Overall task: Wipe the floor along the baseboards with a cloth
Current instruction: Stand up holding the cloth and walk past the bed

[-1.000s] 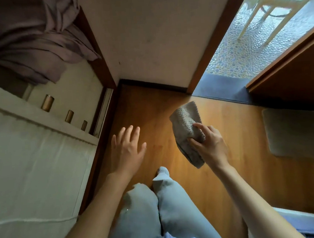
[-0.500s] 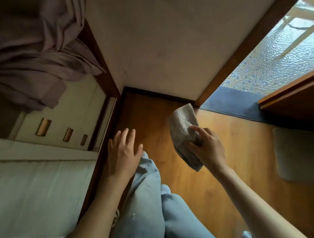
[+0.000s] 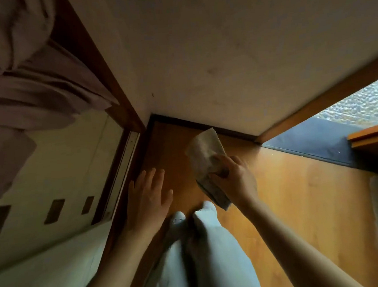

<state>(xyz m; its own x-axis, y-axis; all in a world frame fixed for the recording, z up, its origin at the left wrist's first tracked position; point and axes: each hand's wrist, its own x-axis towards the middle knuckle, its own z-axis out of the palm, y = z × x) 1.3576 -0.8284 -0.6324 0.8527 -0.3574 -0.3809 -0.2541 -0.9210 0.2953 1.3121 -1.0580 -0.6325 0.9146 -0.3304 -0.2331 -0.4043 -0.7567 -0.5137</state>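
The right hand [image 3: 234, 180] grips the folded cloth [image 3: 206, 164] held off the floor [image 3: 291, 203], its tip reaching the baseboard [image 3: 205, 127] just ahead, probably to start wiping, while the left hand [image 3: 148, 198], fingers spread and holding nothing, hovers alongside as if to brace.

right hand [image 3: 234, 178] grips cloth [image 3: 204, 155] | left hand [image 3: 148, 197] spread | baseboard [image 3: 205, 126] near

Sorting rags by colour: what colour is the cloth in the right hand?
Pale grey-beige cloth, gripped by the right hand; head view.
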